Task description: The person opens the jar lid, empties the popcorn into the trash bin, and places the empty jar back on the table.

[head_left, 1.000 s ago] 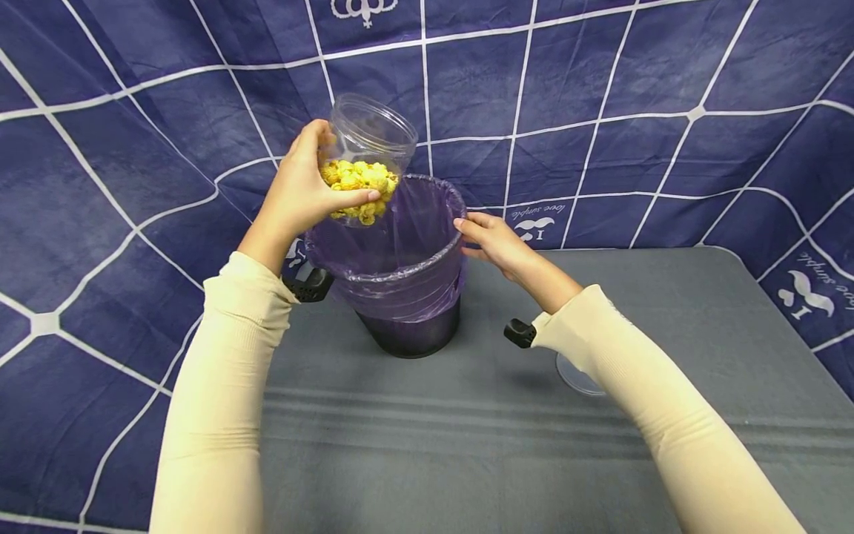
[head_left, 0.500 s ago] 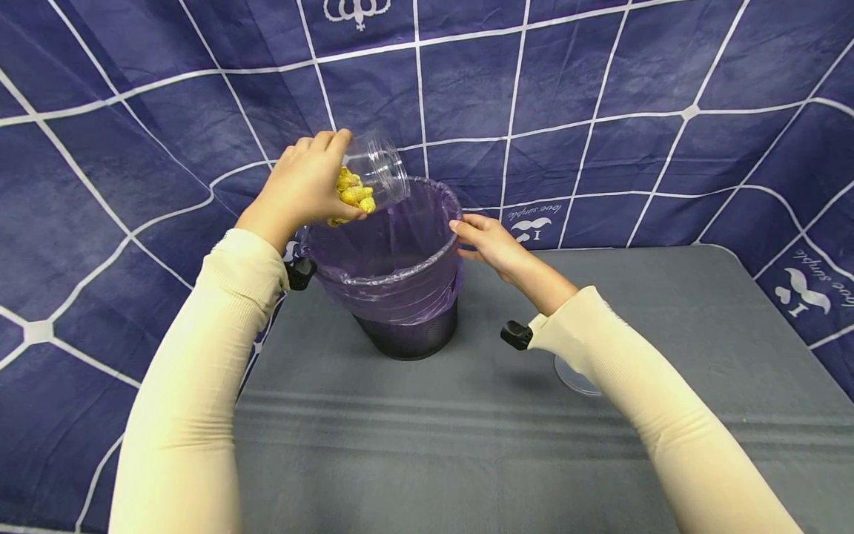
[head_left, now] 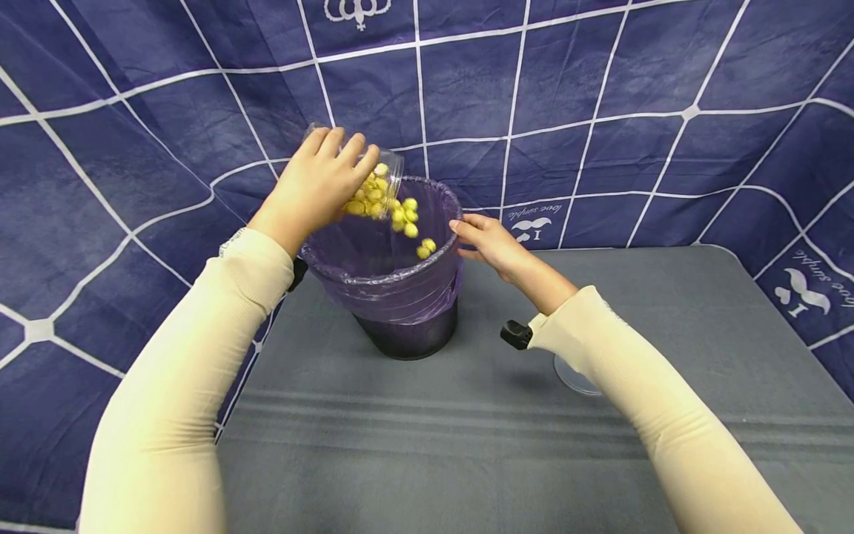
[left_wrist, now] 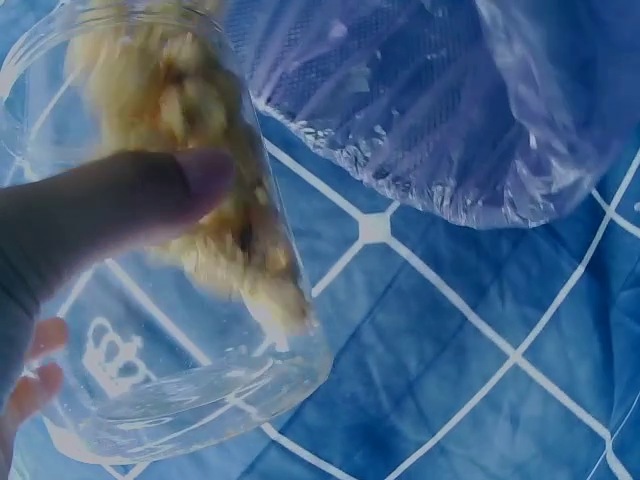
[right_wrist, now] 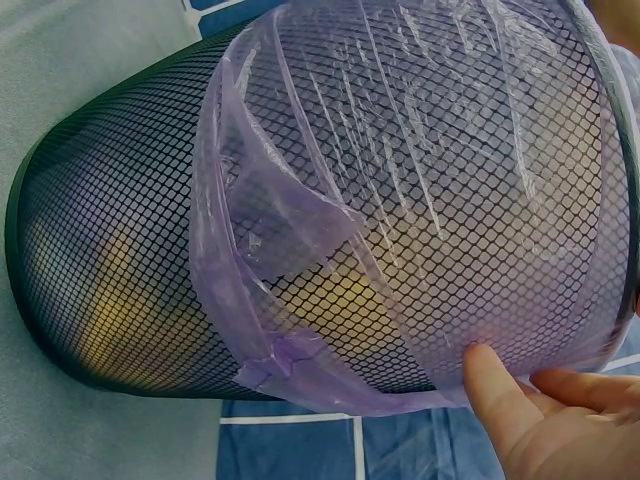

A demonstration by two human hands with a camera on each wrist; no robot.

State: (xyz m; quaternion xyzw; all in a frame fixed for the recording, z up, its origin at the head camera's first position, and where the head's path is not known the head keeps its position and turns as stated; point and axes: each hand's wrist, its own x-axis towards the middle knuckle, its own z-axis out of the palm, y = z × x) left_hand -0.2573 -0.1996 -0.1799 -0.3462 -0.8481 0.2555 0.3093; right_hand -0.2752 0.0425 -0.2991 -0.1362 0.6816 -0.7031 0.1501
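Left grip (head_left: 319, 184) curled, right grip (head_left: 489, 241) pinching

Left of the right hand (head_left: 490, 241) stands the lined bin (head_left: 402, 308), passable in front.

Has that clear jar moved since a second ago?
Yes: in the head view, the jar has tipped rightward, its mouth lower against the bin.

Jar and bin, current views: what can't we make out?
Jar: head view, left hand covers much of its side; left wrist view, top edge cuts off part of its mouth.
Popcorn: left wrist view, blurred, pieces uncountable.
Bin, lower inside: head view, near wall and bag hide it; right wrist view, mesh leaves only blurred yellow.
Clear disc: head view, right sleeve covers part.
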